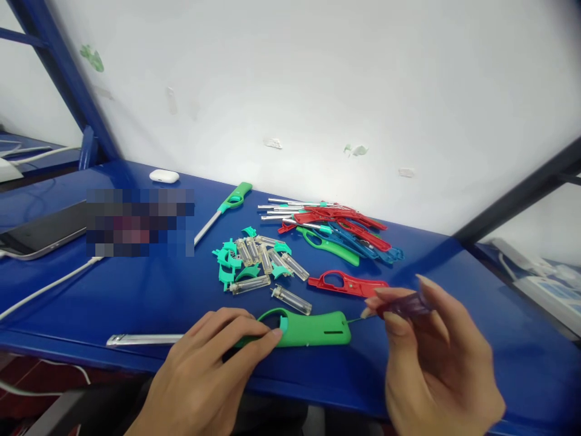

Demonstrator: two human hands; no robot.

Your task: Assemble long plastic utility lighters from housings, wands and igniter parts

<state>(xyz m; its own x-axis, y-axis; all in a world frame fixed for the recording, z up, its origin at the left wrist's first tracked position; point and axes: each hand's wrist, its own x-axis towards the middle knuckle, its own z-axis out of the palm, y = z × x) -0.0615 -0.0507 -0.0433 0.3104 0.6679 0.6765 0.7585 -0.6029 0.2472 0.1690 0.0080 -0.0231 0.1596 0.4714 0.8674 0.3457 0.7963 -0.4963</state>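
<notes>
My left hand (213, 363) presses down on a green lighter body (313, 332) lying at the front of the blue table (149, 290), its metal nozzle (145, 340) pointing left. The fingers curl over the handle loop. My right hand (436, 357) pinches a small purple-handled screwdriver (403, 306), its tip close to the lighter's right end. A red half-shell (347, 283) lies just behind.
Clear gas tanks and teal triggers (256, 263) are heaped mid-table. Red, blue and green shells with metal tubes (336, 230) pile up behind. An assembled green lighter (224, 209), a white earbud case (164, 176), a tablet (43, 233) and a white cable (45, 287) lie left.
</notes>
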